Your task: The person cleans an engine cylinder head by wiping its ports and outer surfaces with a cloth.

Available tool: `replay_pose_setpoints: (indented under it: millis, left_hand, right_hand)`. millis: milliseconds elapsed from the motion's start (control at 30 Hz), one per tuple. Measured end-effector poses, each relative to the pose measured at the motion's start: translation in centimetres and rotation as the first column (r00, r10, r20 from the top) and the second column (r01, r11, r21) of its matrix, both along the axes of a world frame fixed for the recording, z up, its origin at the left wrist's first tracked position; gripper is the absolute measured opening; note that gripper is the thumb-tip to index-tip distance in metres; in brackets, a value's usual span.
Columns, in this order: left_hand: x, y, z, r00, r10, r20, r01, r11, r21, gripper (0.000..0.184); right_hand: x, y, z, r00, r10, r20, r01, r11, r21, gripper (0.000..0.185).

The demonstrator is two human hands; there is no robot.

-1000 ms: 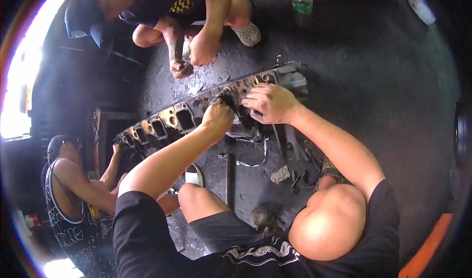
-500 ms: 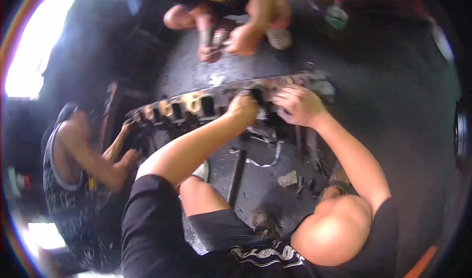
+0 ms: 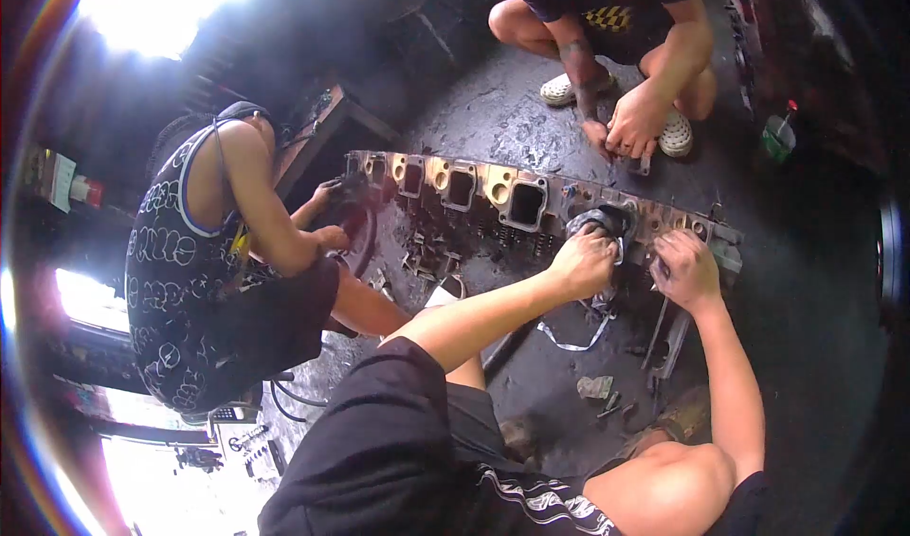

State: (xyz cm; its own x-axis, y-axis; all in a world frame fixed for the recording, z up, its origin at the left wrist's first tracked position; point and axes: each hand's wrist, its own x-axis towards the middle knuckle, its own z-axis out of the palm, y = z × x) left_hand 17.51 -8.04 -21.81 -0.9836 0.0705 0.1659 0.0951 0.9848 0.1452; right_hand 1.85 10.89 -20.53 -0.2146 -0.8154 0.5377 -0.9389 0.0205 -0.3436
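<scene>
A long metal cylinder head (image 3: 559, 181), with a row of square ports and pale scraped patches, lies across the floor in front of me. My left hand (image 3: 586, 263) is closed on a dark crumpled rag (image 3: 599, 219) and presses it against one of the ports toward the right. At the right end of the head, my right hand (image 3: 684, 269) has its fingers curled in against the near side. Whatever these fingers hold, if anything, is hidden.
A crouching co-worker (image 3: 232, 242) at left has hands at the head's far end. Another person's hands (image 3: 633, 124) work beyond it. A green bottle (image 3: 779, 136) stands upper right. Nearer me lie a white strap (image 3: 573, 345), a crumpled wrapper (image 3: 594, 386) and a metal bar (image 3: 671, 345).
My view has swung left, so the head and both my hands appear farther right and lower. The left hand stays on the dark rag, and the right hand stays by the head's right end.
</scene>
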Motion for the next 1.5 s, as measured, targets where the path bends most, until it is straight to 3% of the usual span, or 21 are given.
replay_pose_setpoints:
  millis: [100,333,400,467,567,600,667,733,833,867,967,1067,1100,1133,1200,1233,1300,1333,1400,1467,1500]
  left_hand:
    - [0.0,0.1,0.6,0.998,0.018,0.061,-0.021,0.999,0.043,0.025]
    - [0.2,0.8,-0.6,0.994,0.083,-0.075,-0.099,0.964,-0.245,0.053]
    - [0.2,1.3,-0.7,0.979,0.180,-0.099,-0.193,0.970,-0.146,0.053]
    - [-0.5,2.2,-2.3,0.909,0.366,-0.201,-0.354,0.931,0.093,0.049]
    - [-1.9,5.6,-2.2,0.746,0.642,-0.177,-0.539,0.738,0.406,0.049]
    - [-2.1,6.4,-2.3,0.706,0.682,-0.192,-0.577,0.711,0.401,0.050]
    - [-2.1,6.8,-2.6,0.709,0.669,-0.223,-0.528,0.713,0.462,0.048]
    - [-1.8,7.0,-3.8,0.727,0.643,-0.239,-0.579,0.762,0.289,0.047]
    - [-0.8,6.3,-5.4,0.788,0.586,-0.188,-0.556,0.809,0.189,0.051]
    - [-0.5,5.8,-2.8,0.835,0.541,-0.105,-0.502,0.825,0.259,0.049]
    - [1.1,4.2,-1.4,0.906,0.375,-0.196,-0.357,0.926,0.122,0.043]
    - [3.3,3.0,-0.9,0.933,0.259,-0.249,-0.198,0.949,0.246,0.037]
    - [3.4,3.2,-0.3,0.887,0.349,-0.302,-0.211,0.889,0.407,0.035]
    - [2.7,4.3,-0.1,0.774,0.577,-0.261,-0.320,0.712,0.625,0.025]
    - [-0.1,5.5,1.3,0.494,0.857,0.145,-0.373,0.058,0.926,0.020]
    - [-1.9,6.1,1.9,0.479,0.847,0.230,-0.175,-0.164,0.971,0.024]
    - [-4.6,6.0,-1.7,0.495,0.869,0.008,-0.441,0.244,0.864,0.028]
    - [-5.8,6.7,-2.4,0.430,0.902,0.037,-0.512,0.210,0.833,0.029]
    - [-5.8,7.2,-2.7,0.393,0.907,-0.153,-0.659,0.394,0.641,0.033]
    - [-5.0,6.8,-2.7,0.508,0.848,-0.151,-0.597,0.473,0.648,0.034]
    - [-4.4,6.2,-2.0,0.582,0.791,-0.188,-0.609,0.577,0.544,0.033]
  right_hand:
    - [-0.2,0.0,-0.2,1.000,0.009,0.021,-0.008,1.000,-0.027,0.023]
    - [0.0,0.3,1.0,0.998,0.012,0.063,-0.015,0.999,0.044,0.022]
    - [-0.3,-0.4,1.2,0.997,0.004,0.073,-0.005,1.000,0.022,0.022]
    - [-0.1,-0.4,0.5,0.996,0.017,0.091,-0.014,0.999,-0.038,0.024]
    - [-0.1,-0.3,0.2,0.997,0.018,0.075,-0.016,1.000,-0.026,0.023]
    - [-0.2,-0.4,0.3,0.998,0.023,0.063,-0.021,0.999,-0.033,0.022]
    - [-0.2,-0.7,0.3,0.997,0.045,0.065,-0.045,0.999,0.001,0.022]
    - [-0.2,-0.6,0.6,0.997,0.032,0.073,-0.035,0.998,0.052,0.022]
    - [-0.6,0.0,0.0,0.999,0.012,0.044,-0.012,1.000,-0.020,0.024]
    - [-0.7,-0.1,0.4,0.998,0.036,0.049,-0.034,0.999,-0.039,0.025]
    - [-0.9,0.0,0.4,0.996,0.043,0.084,-0.043,0.999,-0.002,0.024]
    - [-1.0,-0.4,0.6,0.997,0.050,0.052,-0.050,0.999,-0.008,0.024]
    - [-1.0,-0.4,0.5,0.997,0.053,0.054,-0.052,0.999,-0.012,0.024]
    - [-0.7,-0.3,0.4,0.997,0.052,0.063,-0.052,0.999,-0.010,0.025]
    - [-0.7,-0.2,0.3,0.998,0.034,0.049,-0.035,0.999,0.017,0.025]
    - [-0.6,-0.1,-0.1,0.999,0.027,0.029,-0.028,0.999,0.017,0.024]
    - [-0.6,-0.5,0.5,0.998,0.039,0.055,-0.043,0.997,0.068,0.024]
    - [-0.5,-0.6,0.2,0.999,0.039,0.034,-0.041,0.998,0.047,0.024]
    - [-0.4,-0.7,0.4,0.999,0.038,0.031,-0.040,0.997,0.072,0.023]
    - [-0.7,-1.0,0.4,0.998,0.047,0.030,-0.050,0.995,0.090,0.024]
    - [-0.5,-1.0,0.2,0.998,0.044,0.035,-0.047,0.994,0.103,0.024]
